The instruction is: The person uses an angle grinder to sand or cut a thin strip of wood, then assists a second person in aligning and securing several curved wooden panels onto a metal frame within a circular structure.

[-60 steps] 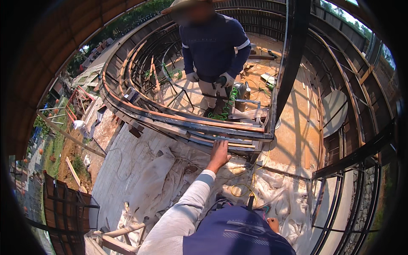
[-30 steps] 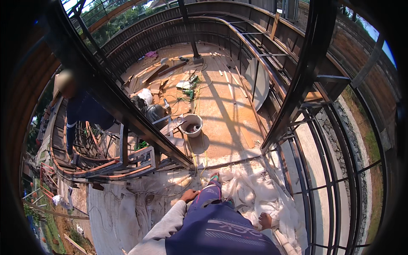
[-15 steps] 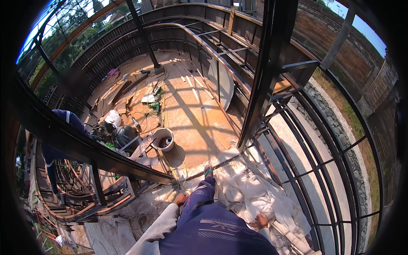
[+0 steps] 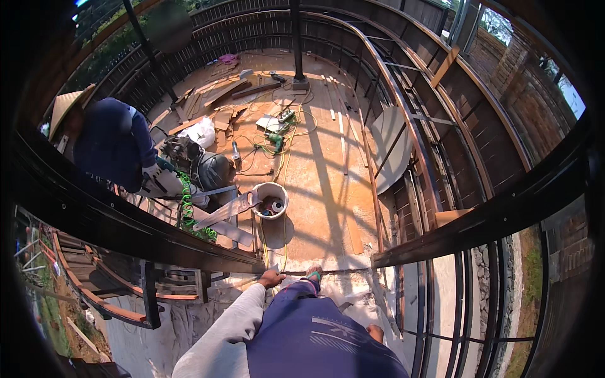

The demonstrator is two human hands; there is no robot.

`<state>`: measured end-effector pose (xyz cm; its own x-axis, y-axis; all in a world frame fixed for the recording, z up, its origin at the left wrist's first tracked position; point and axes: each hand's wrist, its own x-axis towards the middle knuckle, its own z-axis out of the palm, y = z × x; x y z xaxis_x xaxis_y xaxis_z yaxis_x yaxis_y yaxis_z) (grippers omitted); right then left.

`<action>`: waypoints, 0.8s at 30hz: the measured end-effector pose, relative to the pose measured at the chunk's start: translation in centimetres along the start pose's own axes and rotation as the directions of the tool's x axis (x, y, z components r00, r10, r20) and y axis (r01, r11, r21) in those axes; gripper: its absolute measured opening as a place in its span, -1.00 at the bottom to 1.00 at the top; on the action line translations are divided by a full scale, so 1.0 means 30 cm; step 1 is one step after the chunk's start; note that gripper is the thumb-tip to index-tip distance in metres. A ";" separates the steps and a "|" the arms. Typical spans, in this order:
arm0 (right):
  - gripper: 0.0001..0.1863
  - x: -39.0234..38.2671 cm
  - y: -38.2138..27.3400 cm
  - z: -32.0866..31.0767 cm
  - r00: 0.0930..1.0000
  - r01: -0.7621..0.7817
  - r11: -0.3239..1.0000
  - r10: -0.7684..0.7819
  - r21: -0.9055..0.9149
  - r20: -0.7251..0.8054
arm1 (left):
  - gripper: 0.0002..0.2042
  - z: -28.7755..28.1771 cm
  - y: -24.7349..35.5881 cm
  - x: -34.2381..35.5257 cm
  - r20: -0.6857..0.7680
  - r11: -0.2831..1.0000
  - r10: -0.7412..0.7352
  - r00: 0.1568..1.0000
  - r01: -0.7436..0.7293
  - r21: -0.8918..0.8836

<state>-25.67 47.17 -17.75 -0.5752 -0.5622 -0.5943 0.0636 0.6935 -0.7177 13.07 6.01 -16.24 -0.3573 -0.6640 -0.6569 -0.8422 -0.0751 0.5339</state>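
My left hand (image 4: 272,278) is beside my raised left knee, next to the foot of the black metal post (image 4: 157,234) on the left. Its fingers look curled; a small pale shape shows at them, too small to name. Only part of my right hand (image 4: 375,333) appears, low at the right side of my dark blue shirt (image 4: 315,343), its fingers mostly hidden. One sandalled foot (image 4: 314,273) is at the edge of the orange-brown floor. Ahead stands a white bucket (image 4: 282,208) with small items inside, a handsaw (image 4: 227,211) lying against its rim.
At left a person (image 4: 110,145) in a dark blue top and straw hat bends by a compressor (image 4: 214,170) with a green coiled hose (image 4: 187,201). A green power drill (image 4: 275,142), cords and wood offcuts (image 4: 224,120) lie farther off. A second black post (image 4: 466,236) rises at right.
My view has shifted forward toward the floor edge, between the two posts. My left hand has moved up beside the left post's foot. The person at left shows more fully.
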 end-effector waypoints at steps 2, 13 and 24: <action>-0.71 0.177 -0.133 0.077 0.966 -0.257 0.929 0.254 0.266 0.045 | -0.47 -0.074 -0.003 0.045 -0.091 1.000 0.010 0.996 -0.013 -0.026; -0.82 1.036 -0.871 0.064 0.808 0.196 0.969 -0.074 -0.148 0.584 | -0.45 -0.041 0.055 0.038 -0.436 0.934 -0.129 0.891 -0.038 -0.356; -0.90 1.433 -1.550 0.218 0.728 0.157 0.978 -0.020 -0.139 0.685 | -0.42 0.460 0.138 -0.048 -0.311 0.565 -0.808 0.501 0.507 -0.651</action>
<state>-48.03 -12.20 -12.30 0.1383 -0.7317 -0.6675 -0.1414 0.6525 -0.7445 4.52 16.92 -20.42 0.6271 -0.5032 -0.5946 -0.3938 -0.8634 0.3153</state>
